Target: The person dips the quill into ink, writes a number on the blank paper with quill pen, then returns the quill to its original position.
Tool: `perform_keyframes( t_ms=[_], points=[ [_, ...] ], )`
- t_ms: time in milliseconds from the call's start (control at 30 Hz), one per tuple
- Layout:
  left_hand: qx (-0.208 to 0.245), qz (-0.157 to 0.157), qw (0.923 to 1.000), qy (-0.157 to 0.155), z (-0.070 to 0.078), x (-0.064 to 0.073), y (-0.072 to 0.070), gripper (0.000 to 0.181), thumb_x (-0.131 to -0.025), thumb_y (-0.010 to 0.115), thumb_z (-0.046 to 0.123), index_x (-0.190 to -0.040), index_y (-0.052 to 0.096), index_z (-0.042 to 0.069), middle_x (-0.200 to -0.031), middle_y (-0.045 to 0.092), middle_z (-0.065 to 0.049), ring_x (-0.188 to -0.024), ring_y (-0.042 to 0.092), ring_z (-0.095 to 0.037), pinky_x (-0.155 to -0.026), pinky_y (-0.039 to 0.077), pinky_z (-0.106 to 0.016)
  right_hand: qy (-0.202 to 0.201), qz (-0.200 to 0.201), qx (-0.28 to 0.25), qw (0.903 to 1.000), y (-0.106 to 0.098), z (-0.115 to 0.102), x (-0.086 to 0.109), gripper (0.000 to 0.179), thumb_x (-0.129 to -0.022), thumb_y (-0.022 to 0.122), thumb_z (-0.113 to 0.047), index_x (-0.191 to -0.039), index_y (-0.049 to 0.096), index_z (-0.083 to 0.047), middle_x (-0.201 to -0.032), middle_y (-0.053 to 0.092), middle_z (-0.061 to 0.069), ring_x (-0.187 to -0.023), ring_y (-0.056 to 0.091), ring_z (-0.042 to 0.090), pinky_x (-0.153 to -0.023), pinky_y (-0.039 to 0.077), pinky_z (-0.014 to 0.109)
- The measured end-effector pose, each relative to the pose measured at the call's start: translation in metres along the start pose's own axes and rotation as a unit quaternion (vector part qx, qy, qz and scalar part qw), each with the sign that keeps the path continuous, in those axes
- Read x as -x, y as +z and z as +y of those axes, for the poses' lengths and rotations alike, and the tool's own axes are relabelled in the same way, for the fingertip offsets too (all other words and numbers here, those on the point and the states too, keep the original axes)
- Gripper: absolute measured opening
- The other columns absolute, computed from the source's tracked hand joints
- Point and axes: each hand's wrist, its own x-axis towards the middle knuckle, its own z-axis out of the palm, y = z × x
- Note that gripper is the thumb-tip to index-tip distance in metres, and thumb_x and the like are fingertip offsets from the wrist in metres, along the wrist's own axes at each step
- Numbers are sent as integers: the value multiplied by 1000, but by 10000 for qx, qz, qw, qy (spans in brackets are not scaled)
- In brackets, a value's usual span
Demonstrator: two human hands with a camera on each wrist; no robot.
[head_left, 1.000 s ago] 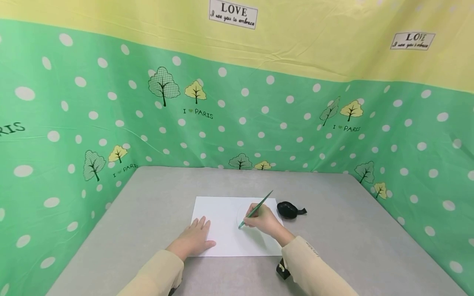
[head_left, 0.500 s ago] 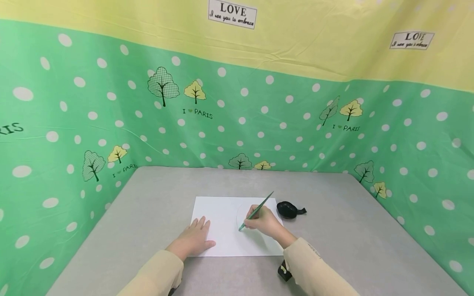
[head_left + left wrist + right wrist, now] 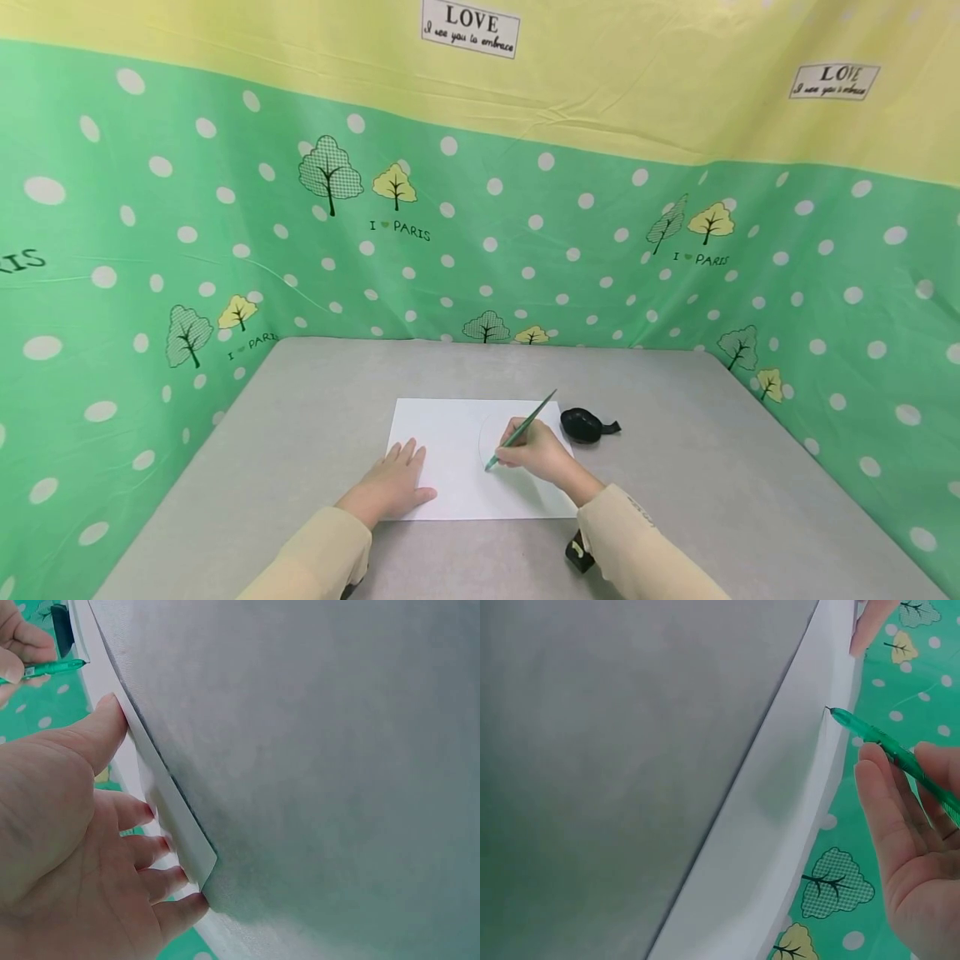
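Right hand (image 3: 536, 451) pinches a slim translucent pen (image 3: 537, 412); left hand (image 3: 390, 486), fingers apart, touches rectangular paper (image 3: 448, 433).
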Motion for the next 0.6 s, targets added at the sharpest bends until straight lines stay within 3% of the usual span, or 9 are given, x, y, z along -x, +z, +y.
perform_keyframes(
  t_ms=[600],
  points=[
    [40,-31,10000,11,-1,-1,0,67,-89,59,34,-134,37,-10,-142,26,-29,-131,19,-45,-104,19,-56,-95,-107,-140,9998,-4,2,5,12,-79,67,1,-78,55,0,-72,65,8,-70,66,20,-65,55,30]
  ],
)
